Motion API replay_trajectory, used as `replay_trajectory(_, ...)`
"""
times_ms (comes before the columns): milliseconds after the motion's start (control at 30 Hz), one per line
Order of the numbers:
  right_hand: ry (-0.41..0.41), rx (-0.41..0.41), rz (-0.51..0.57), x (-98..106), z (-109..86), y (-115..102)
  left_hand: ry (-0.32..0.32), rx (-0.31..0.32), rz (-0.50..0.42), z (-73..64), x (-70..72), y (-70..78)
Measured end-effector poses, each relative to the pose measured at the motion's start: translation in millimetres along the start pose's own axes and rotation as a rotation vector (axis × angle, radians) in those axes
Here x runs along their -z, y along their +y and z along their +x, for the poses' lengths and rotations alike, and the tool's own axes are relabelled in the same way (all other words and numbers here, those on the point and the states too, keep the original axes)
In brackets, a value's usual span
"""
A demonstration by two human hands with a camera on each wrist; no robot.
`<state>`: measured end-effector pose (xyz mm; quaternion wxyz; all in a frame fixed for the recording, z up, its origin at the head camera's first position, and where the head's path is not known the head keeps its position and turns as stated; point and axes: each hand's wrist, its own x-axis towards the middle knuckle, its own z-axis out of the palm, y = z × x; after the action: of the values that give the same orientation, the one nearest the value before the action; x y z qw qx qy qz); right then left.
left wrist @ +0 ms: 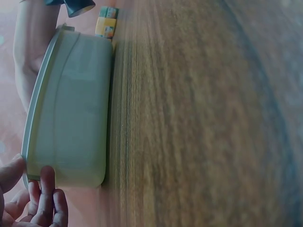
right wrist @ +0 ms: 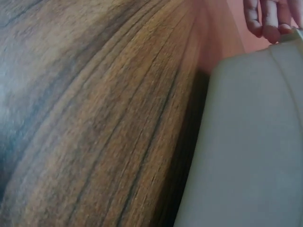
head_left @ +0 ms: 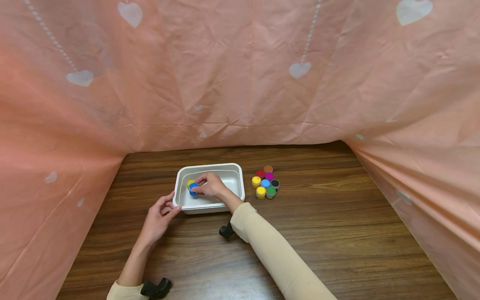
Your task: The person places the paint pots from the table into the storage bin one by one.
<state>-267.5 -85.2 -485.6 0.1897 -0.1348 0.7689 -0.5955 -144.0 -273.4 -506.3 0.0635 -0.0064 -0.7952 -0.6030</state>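
A white plastic tub (head_left: 236, 187) with a raised rim stands on the table. My left hand (head_left: 159, 216) grips its near left corner, with the thumb at the rim and the fingers (left wrist: 46, 189) against the outer wall. Reaching over the near side, my right hand (head_left: 211, 184) pinches a small blue paint pot (head_left: 193, 189) inside the tub, toward its left end. A yellow paint pot (head_left: 190, 182) shows just behind the blue one, partly hidden by it. In the right wrist view the tub wall hides the right hand's fingers.
Right of the tub, several paint pots cluster together, among them a red (head_left: 260, 173), a purple (head_left: 269, 176), a black (head_left: 275, 183) and a green pot (head_left: 271, 191). The brown wooden table (head_left: 318, 216) is bounded by a pink curtain (head_left: 240, 83) behind and at both sides.
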Motion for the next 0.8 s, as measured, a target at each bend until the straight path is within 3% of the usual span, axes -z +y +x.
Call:
replay_trajectory(200,0.024,-0.032,-0.105,-3.6,-0.4,-1.0,-0.009,0.020,0.002,0.4,-0.1,0.9)
replay_trajectory(800,0.004,0.002,-0.306,-7.0,1.7,2.4,-0.010,0.051,0.011,0.3,1.0,1.0)
